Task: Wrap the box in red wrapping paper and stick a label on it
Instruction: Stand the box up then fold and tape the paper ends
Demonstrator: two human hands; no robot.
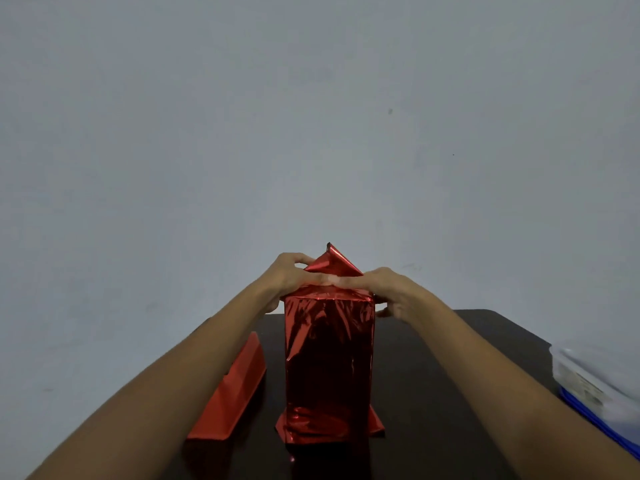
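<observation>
A tall box (329, 368) covered in shiny red wrapping paper stands upright on the dark table (433, 393). A triangular paper flap (332, 263) sticks up from the far side of its top end. My left hand (294, 275) presses the folded paper down on the top from the left, fingers flat on it. Facing it from the right, my right hand (384, 285) presses the same fold, and the fingertips of both hands meet in the middle. At the bottom, paper flaps (375, 424) splay out on the table. No label is in view.
A folded strip of red wrapping paper (232, 389) lies on the table left of the box, beside my left forearm. A clear plastic container with a blue edge (595, 386) sits at the table's right edge. A plain grey wall rises behind the table.
</observation>
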